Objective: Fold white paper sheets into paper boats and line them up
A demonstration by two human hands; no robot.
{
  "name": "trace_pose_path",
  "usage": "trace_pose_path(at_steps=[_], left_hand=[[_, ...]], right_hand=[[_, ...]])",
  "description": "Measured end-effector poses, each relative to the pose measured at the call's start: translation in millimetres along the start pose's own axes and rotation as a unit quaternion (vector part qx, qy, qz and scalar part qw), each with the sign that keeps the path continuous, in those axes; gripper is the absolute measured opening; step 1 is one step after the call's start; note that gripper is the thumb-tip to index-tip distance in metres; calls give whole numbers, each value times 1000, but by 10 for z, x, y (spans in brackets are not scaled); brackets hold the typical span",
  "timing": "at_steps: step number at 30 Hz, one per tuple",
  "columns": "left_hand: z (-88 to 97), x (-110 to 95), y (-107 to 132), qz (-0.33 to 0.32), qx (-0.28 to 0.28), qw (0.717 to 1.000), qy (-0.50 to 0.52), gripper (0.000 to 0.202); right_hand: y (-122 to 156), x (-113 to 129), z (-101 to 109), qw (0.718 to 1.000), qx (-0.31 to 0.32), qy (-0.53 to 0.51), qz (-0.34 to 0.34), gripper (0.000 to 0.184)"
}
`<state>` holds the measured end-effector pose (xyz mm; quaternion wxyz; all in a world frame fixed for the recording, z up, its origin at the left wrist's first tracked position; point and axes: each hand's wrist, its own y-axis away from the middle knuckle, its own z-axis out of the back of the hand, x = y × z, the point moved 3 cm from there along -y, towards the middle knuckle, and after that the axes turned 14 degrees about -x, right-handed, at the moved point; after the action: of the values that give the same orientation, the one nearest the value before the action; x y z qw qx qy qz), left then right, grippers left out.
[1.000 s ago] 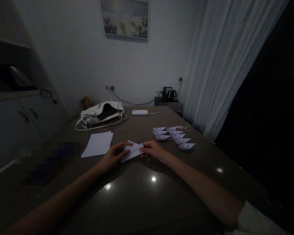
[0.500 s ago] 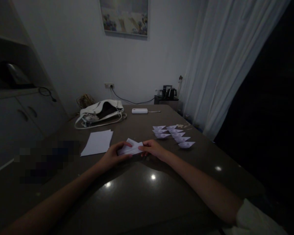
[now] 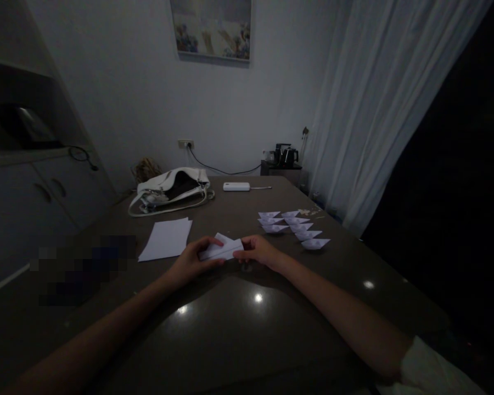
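one broad desk (image 3: pixel 247 340), dark and glossy, fills most of the lower view, bright glints on its near part. light dim throughout. pale curtain (image 3: pixel 354 109) hangs in folds along the right side. at the left, a cabinet (image 3: pixel 18 192) with two curved handles. framed picture (image 3: pixel 212 33) on the wall beyond, cut off by the top edge of the view.

white bag (image 3: pixel 162 182) lies at the far left of the desk, its mouth gaping, strap looped toward the near side. nearer, a small stack of blank white sheets (image 3: pixel 166 240), edges not quite squared, just beside the person's left hand.

left hand (image 3: pixel 194 259) and right hand (image 3: pixel 261 252) meet over the middle of the desk, both forearms reaching in from the near edge. left grip: part-curled, fingers over the far side of a folded paper (image 3: pixel 227 250), thumb along its near edge. right grip: nearly closed, thumb and fingers pinching the right end. folded paper is held between the two, one pointed flap standing out at its far side; whether it touches the desk cannot be told.

to the right of the hands and a little beyond, eight paper boats (image 3: pixel 315 243) in two slanting rows, three and five, close-set. far end: white device (image 3: pixel 236 187) with a short cord. smallest noted: pale crumb-like bits (image 3: pixel 306 212) just beyond the boats.
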<state>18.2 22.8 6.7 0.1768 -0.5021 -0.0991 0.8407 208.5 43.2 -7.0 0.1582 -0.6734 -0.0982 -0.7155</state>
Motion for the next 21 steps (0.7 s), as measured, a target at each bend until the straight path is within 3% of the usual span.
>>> trace_pose_path(at_steps=[3,10,17,21], left_hand=[[1,0,3,-27,-10,999,-15,44],[34,-172,46,-194,-69,970,-133,33],[-2,-129,65,-176,-19,976,-128,35],[4,-79,61,-155,-26,978,-141,44]], right_hand=[[-10,-10,4,1000,0,-1,4,35],[-12,-32,13,1000,1,10,-2,36],[1,-20,6,1000,1,8,3,32],[-16,-27,12,1000,-2,22,20,33]])
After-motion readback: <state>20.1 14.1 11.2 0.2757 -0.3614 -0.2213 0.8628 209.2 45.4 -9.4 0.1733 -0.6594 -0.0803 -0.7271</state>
